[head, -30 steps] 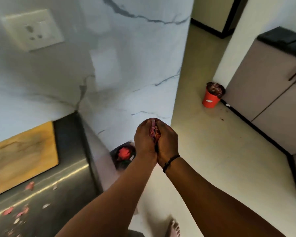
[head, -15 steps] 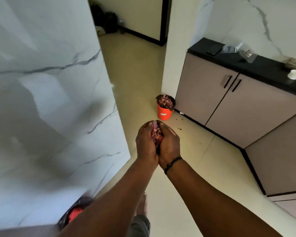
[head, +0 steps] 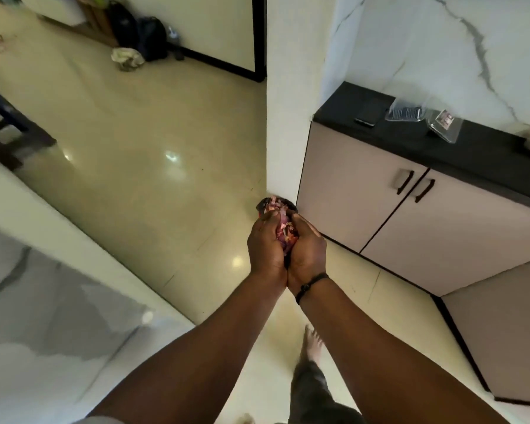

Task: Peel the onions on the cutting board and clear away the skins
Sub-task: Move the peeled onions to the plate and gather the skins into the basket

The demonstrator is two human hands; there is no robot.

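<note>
Item: loose purple-red papery onion skins [head: 285, 231], a handful, cupped between my two hands held out in front of me. My left hand [head: 265, 244] and right hand [head: 307, 251] press heel to heel, each grip curled around the skins. Beyond my fingertips, on the cream tiled floor [head: 141, 166]: a dark-rimmed bin [head: 276, 204], heaped with similar skins, just beside the beige two-door cabinet [head: 410, 215].

Both forearms bare, no sleeves in view. Left hand [head: 265, 246] without rings or bands. Right hand [head: 307, 249] likewise bare; a thin black cord bracelet [head: 311, 285] with a small knot or bead circles the right wrist. Grey trouser leg [head: 314, 390] above a bare foot [head: 312, 342].
</note>
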